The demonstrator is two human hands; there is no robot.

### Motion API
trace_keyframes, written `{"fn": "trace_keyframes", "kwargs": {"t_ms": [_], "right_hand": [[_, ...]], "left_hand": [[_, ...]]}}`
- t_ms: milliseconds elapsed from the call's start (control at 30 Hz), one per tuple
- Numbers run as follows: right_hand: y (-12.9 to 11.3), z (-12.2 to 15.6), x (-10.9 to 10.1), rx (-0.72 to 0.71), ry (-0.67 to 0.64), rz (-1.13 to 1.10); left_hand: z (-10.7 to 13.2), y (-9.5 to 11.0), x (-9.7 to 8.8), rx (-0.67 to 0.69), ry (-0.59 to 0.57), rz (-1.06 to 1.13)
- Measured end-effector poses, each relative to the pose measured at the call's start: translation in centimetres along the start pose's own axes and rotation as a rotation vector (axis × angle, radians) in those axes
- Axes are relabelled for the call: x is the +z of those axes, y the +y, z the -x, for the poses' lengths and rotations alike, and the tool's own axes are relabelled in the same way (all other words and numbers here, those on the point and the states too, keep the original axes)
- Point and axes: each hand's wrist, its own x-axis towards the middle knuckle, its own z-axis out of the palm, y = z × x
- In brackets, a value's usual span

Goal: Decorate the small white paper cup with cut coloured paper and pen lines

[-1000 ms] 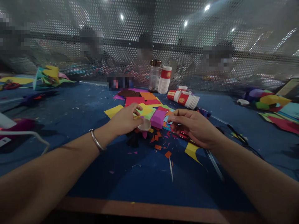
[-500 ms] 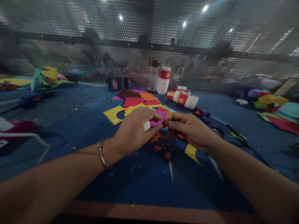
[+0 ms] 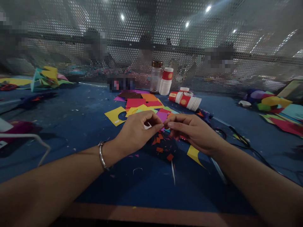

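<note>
Jar [image 3: 155, 78] stands on counter [image 3: 151, 189], left of upright cup stack [image 3: 165, 85]; lying cups [image 3: 187, 101] right of both; paper sheets [image 3: 136, 103] before jar, scraps [image 3: 160, 150] nearer

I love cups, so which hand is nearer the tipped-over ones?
Right: the right hand is in front of the tipped-over cups; the left hand is farther left.

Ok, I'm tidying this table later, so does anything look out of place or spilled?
Mildly: some paper cups lie on their sides, while the stack of cups nearby stands upright. Orange paper scraps are also strewn over the blue tabletop, between the person's forearms, looking like litter.
</note>
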Motion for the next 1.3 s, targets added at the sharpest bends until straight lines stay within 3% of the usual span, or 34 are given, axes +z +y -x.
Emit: {"fn": "trace_keyframes", "kwargs": {"t_ms": [433, 800, 1067, 1200, 1300], "right_hand": [[0.0, 0.2, -0.1, -0.031, 0.004, -0.011], [0.1, 0.1, -0.1, -0.049, 0.013, -0.053], [0.2, 0.1, -0.1, -0.055, -0.003, -0.043], [0.3, 0.0, -0.2, -0.066, -0.003, -0.018], [0.4, 0.0, -0.3, -0.084, 0.011, -0.016]], "left_hand": [[0.0, -0.9, 0.1, -0.059, -0.09, 0.126], [0.2, -0.4, -0.1, 0.056, -0.021, 0.011], [0.1, -1.1, 0.3, -0.011, 0.017, 0.307], [0.1, -0.7, 0.1, -0.005, 0.053, 0.333], [0.3, -0.1, -0.2, -0.014, -0.032, 0.312]]}}
